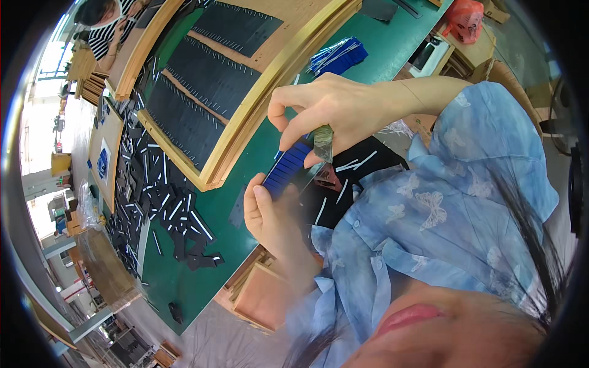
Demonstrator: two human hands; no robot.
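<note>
A short blue piece with dark stripes (283, 170) is stretched at a slant between my two hands. My left hand (265, 211) pinches its lower end between thumb and fingers. At the upper end my right hand (328, 113) has its fingers bent and closed round the piece. A shiny, partly see-through flap (323, 144) hangs by the right fingers; I cannot tell what it is or whether it is joined to the blue piece. Below the hands lies black material (368, 161) with several thin white sticks on it, close to my shirt.
A wooden frame (245, 138) holding black panels (211, 76) with rows of small white pins lies on the green table (211, 257). Black strips with white edges (178, 214) are heaped on the left. A blue bundle (343, 56) lies beyond my right hand. Another person (113, 40) sits at the far left.
</note>
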